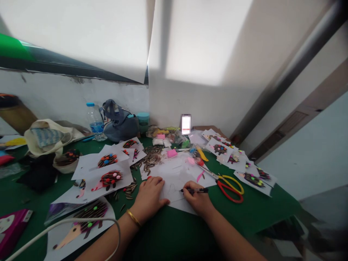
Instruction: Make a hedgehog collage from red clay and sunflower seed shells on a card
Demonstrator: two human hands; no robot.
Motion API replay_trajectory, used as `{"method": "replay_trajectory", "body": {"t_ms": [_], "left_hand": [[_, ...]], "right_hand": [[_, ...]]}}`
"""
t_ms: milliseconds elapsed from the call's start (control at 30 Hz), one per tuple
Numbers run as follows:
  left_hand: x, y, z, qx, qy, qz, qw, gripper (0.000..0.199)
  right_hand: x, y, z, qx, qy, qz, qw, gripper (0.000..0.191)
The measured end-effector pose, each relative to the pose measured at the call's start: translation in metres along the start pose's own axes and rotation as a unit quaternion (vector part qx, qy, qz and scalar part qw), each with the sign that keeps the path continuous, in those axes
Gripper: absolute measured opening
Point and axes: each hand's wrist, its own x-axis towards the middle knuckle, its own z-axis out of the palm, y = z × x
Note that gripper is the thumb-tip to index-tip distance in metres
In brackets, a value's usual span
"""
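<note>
My right hand (195, 195) is closed around a black pen (200, 190), its tip on a white sheet of paper (174, 199). Faint pencil-like lines show on that sheet near the tip. Flat on the paper's left side lies my left hand (152, 194), thumb and fingers apart, with a gold bracelet on the wrist. To the right of the pen are scissors (231, 186) with red and yellow handles. Sunflower seeds (130, 190) are scattered beside my left hand. A pink block (172, 153) sits beyond the hands on more white paper.
Paper hedgehog pictures lie on the left (108, 181) and right (252, 178) of the green table (261, 214). Behind stand a water bottle (96, 123), a blue-grey bag (119, 125) and a lit phone (186, 124). A white cable (81, 219) crosses the lower left.
</note>
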Motion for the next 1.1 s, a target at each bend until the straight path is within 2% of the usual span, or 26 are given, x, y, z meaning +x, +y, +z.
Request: {"method": "replay_trajectory", "body": {"t_ms": [500, 900, 1100], "left_hand": [[0.0003, -0.0019, 0.0025, 0.005, 0.008, 0.003, 1.0, 0.064], [0.0006, -0.0031, 0.004, 0.001, 0.014, 0.009, 1.0, 0.061], [0.0012, -0.0046, 0.0055, 0.002, 0.021, 0.014, 1.0, 0.063]], "right_hand": [[0.0018, -0.0001, 0.001, 0.008, -0.019, 0.005, 1.0, 0.015], [0.002, 0.0039, 0.0036, 0.004, -0.001, 0.009, 1.0, 0.015], [0.0014, 0.0048, 0.003, 0.006, -0.012, 0.022, 1.0, 0.015]]}}
